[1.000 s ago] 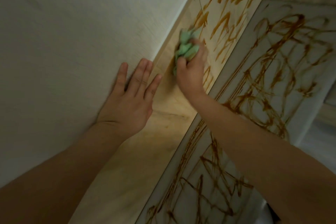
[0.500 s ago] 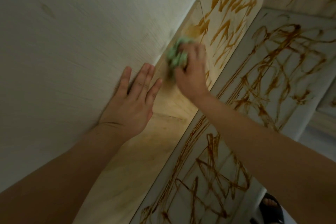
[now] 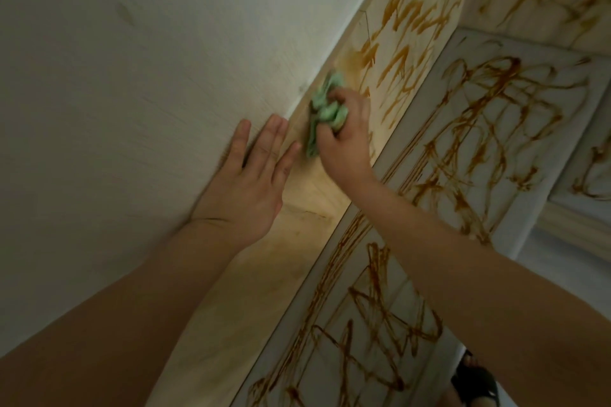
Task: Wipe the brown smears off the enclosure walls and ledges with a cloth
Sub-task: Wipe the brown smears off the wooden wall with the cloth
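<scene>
On the pale wooden ledge [image 3: 334, 198], right hand [image 3: 344, 139] gripped a crumpled green cloth [image 3: 325, 111] beside brown smears [image 3: 406, 53], left hand [image 3: 244, 188] lay flat, fingers straight, against the white wall [image 3: 165, 76]

— Can you read any words here?
— No. I see no words, no numbers and no signs.
— What about the brown smears [image 3: 502, 74] on the walls?
— They are only scribbles. They do not make any letters I can read.
</scene>
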Tool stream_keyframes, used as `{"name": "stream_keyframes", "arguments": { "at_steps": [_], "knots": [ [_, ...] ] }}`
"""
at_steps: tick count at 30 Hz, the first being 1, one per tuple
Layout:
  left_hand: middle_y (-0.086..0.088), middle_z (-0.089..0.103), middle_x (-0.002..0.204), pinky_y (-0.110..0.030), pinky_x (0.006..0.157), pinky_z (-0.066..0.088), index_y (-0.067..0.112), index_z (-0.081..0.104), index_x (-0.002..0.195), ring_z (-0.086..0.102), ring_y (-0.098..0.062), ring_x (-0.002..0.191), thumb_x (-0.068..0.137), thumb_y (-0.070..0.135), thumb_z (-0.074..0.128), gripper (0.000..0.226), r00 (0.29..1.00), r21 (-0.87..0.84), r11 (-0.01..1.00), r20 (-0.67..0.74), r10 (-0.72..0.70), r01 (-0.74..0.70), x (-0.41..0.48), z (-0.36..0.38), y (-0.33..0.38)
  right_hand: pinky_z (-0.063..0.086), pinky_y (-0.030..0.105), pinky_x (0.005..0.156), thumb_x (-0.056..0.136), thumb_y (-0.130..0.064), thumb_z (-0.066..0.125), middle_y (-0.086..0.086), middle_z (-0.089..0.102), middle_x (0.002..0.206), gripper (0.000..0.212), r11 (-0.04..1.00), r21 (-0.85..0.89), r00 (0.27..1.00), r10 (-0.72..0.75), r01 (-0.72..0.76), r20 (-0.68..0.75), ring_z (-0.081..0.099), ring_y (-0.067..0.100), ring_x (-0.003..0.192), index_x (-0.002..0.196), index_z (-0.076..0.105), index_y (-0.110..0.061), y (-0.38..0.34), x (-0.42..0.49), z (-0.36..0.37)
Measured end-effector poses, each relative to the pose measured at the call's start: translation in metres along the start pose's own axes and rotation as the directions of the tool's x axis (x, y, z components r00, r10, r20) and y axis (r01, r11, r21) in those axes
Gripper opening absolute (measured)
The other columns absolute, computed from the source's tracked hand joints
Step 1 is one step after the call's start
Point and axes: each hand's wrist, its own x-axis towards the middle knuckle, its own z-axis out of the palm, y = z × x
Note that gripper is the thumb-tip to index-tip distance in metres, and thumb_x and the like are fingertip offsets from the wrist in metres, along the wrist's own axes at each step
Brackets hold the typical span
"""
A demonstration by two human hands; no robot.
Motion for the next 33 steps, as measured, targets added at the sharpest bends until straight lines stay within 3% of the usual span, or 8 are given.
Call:
{"name": "stream_keyframes", "arguments": {
  "at_steps": [5, 13, 18, 20, 25, 27, 30, 33],
  "knots": [
    [-0.039, -0.020, 0.161, -0.072, 0.107, -0.031, -0.003, -0.014, 0.159, -0.017, -0.052, 0.152, 0.105, 0.030, 0.003, 0.065, 0.995, 0.038, 0.999, 0.097, 0.021, -0.025, 0.000, -0.011, 0.000, 0.048, 0.048, 0.102, 0.091, -0.009, 0.059, 0.007, 0.044, 0.126, 0.043, 0.942, -0.181, 0.908, 0.324, -0.283, 0.267, 0.046, 0.020, 0.110, 0.131, 0.043, -0.013, 0.033, -0.038, -0.002],
    [-0.040, -0.023, 0.158, -0.073, 0.104, -0.032, -0.004, -0.015, 0.158, -0.017, -0.052, 0.152, 0.107, 0.034, 0.005, 0.067, 0.995, 0.028, 0.999, 0.097, 0.020, -0.023, -0.001, -0.008, -0.002, 0.026, 0.037, 0.126, 0.091, -0.011, 0.050, 0.007, 0.033, 0.160, 0.073, 0.988, 0.041, 0.986, 0.149, -0.147, -0.070, 0.031, 0.020, 0.148, 0.160, 0.027, -0.015, -0.010, 0.038, -0.005],
    [-0.039, -0.013, 0.162, -0.073, 0.108, -0.029, -0.003, -0.007, 0.160, -0.009, -0.051, 0.154, 0.108, 0.031, 0.005, 0.064, 0.997, 0.076, 0.996, 0.056, 0.044, -0.048, -0.003, -0.008, -0.001, 0.032, 0.043, 0.122, 0.097, -0.025, 0.038, 0.001, 0.041, 0.156, 0.070, 0.885, 0.129, 0.893, 0.450, -0.447, 0.004, 0.041, 0.021, 0.140, 0.164, 0.017, -0.023, 0.019, 0.040, -0.001],
    [-0.038, -0.012, 0.162, -0.073, 0.109, -0.029, -0.002, -0.006, 0.161, -0.008, -0.050, 0.155, 0.108, 0.032, 0.006, 0.064, 0.998, 0.077, 0.996, 0.053, 0.036, -0.040, -0.003, -0.007, 0.001, 0.039, 0.037, 0.112, 0.099, -0.019, 0.038, 0.000, 0.048, 0.144, 0.063, 0.919, 0.108, 0.925, 0.379, -0.380, 0.035, 0.048, 0.019, 0.128, 0.160, 0.023, -0.021, 0.016, 0.030, -0.001],
    [-0.032, -0.006, 0.167, -0.067, 0.119, -0.017, 0.004, 0.001, 0.164, -0.007, -0.044, 0.157, 0.106, 0.038, 0.021, 0.070, 0.996, -0.063, 0.998, 0.087, -0.008, 0.014, -0.003, -0.018, -0.001, 0.040, 0.048, 0.117, 0.090, -0.026, 0.039, 0.006, 0.035, 0.164, 0.082, 0.978, 0.070, 0.980, 0.192, -0.195, 0.056, 0.041, 0.029, 0.144, 0.165, 0.007, -0.029, 0.008, 0.071, -0.019],
    [-0.031, -0.003, 0.168, -0.068, 0.120, -0.012, 0.008, 0.005, 0.164, -0.005, -0.043, 0.157, 0.101, 0.045, 0.027, 0.076, 0.985, -0.110, 0.993, 0.172, -0.022, 0.042, 0.002, -0.032, 0.005, 0.038, 0.048, 0.119, 0.092, -0.024, 0.038, 0.007, 0.030, 0.166, 0.080, 0.965, 0.070, 0.967, 0.246, -0.251, 0.070, 0.039, 0.030, 0.146, 0.165, 0.005, -0.029, 0.020, 0.097, -0.031],
    [-0.029, 0.024, 0.162, -0.070, 0.120, -0.003, 0.011, 0.021, 0.160, 0.015, -0.043, 0.153, 0.096, 0.047, 0.037, 0.075, 0.981, -0.162, 0.984, 0.188, -0.041, 0.072, 0.023, -0.049, 0.010, 0.036, 0.036, 0.117, 0.105, -0.019, 0.036, 0.007, 0.033, 0.164, 0.068, 0.863, 0.153, 0.876, 0.466, -0.481, 0.124, 0.040, 0.030, 0.144, 0.166, 0.005, -0.023, 0.037, 0.099, -0.037],
    [-0.021, 0.035, 0.158, -0.067, 0.123, 0.003, 0.006, 0.027, 0.158, 0.022, -0.041, 0.150, 0.096, 0.044, 0.040, 0.074, 0.990, -0.137, 0.989, 0.138, -0.033, 0.052, 0.057, -0.055, 0.000, 0.035, 0.038, 0.118, 0.100, -0.016, 0.039, 0.010, 0.036, 0.158, 0.066, 0.898, 0.135, 0.902, 0.394, -0.419, 0.179, 0.041, 0.033, 0.141, 0.161, 0.013, -0.016, 0.039, 0.068, -0.027]
  ]
}}
